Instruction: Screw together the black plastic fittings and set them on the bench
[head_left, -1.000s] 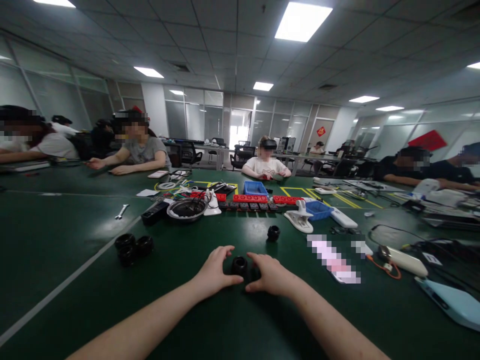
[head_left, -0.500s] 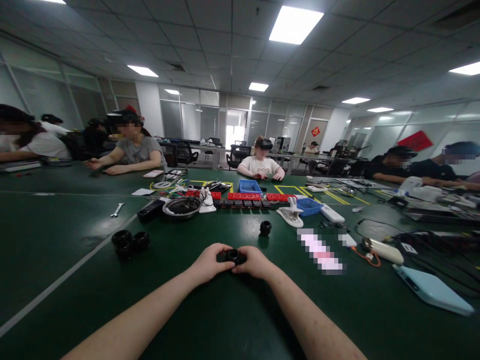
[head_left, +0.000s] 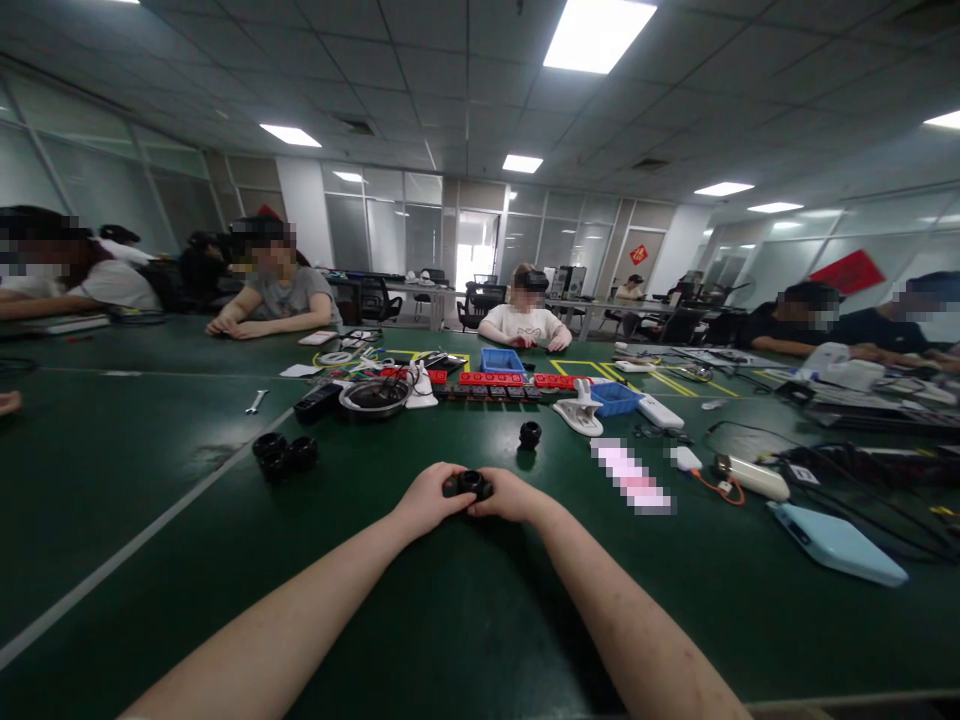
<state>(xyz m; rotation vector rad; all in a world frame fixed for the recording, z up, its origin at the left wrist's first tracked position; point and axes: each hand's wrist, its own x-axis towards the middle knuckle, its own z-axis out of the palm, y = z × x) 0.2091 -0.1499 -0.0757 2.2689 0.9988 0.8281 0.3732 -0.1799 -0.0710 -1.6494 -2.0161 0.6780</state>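
Since a second ago the left hand (head_left: pixel 433 498) and right hand (head_left: pixel 511 494), then spread around the black fitting (head_left: pixel 472 482), have drawn in and now pinch it from either side. Each grip has its thumb on the near side; the far fingers are mostly hidden. Holding from two sides probably keeps so small, round a part from turning or rolling, and its open end faces up, unblocked by the hands. Whether it touches the desk (head_left: pixel 420 640) I cannot tell.

Beyond the black fitting and to its right stands a lone fitting (head_left: pixel 529 436), apart from the fingers. Well to its left, three more fittings (head_left: pixel 285 455) sit bunched together, perhaps grouped to leave working room. A spanner (head_left: pixel 257 402) lies farther off beyond that bunch, left of the black fitting.
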